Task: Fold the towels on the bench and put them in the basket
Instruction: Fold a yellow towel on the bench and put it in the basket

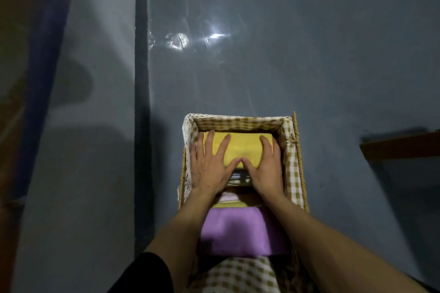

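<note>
A wicker basket (294, 164) with a brown-and-white checked liner stands on the grey floor below me. At its far end lies a folded yellow towel (242, 147). My left hand (209, 164) and my right hand (267, 169) both lie flat on that towel with straight fingers, thumbs touching in the middle. A folded purple towel (235, 231) fills the near part of the basket, between my forearms. More folded cloth, dark and pale, shows in the gap between the two towels.
The shiny grey floor (262, 66) spreads around the basket. A dark vertical strip (141, 78) runs down the left. A brown wooden edge (402, 147) juts in at the right. A coloured surface (28, 43) lines the far left.
</note>
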